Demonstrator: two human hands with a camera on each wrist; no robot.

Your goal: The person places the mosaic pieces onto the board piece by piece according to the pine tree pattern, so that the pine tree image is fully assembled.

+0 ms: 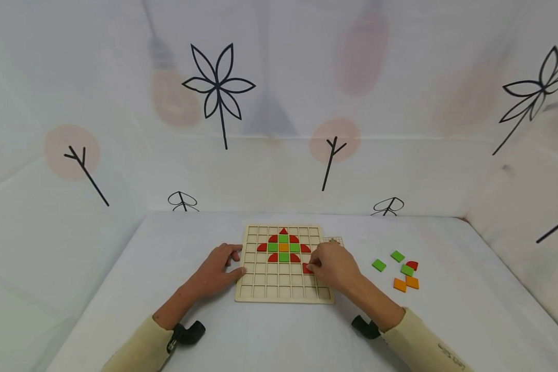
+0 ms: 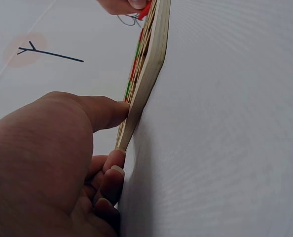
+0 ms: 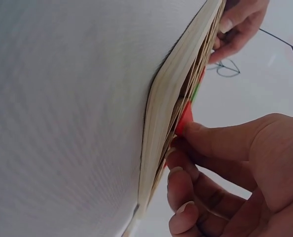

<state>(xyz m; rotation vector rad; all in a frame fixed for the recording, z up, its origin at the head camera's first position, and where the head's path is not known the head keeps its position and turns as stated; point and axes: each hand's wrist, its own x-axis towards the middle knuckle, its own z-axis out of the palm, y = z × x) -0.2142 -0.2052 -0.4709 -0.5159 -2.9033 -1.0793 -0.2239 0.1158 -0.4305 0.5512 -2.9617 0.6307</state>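
L hand [image 1: 216, 271] relaxed, touching board [image 1: 272, 279] at L edge, R hand [image 1: 337, 266] pinching red pc [image 1: 306, 269], loose tiles [image 1: 406, 270] to R

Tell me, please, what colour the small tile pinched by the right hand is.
The small tile is red, clearest in the right wrist view.

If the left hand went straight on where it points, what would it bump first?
The wooden grid board, most likely: the left hand touches the board's left edge.
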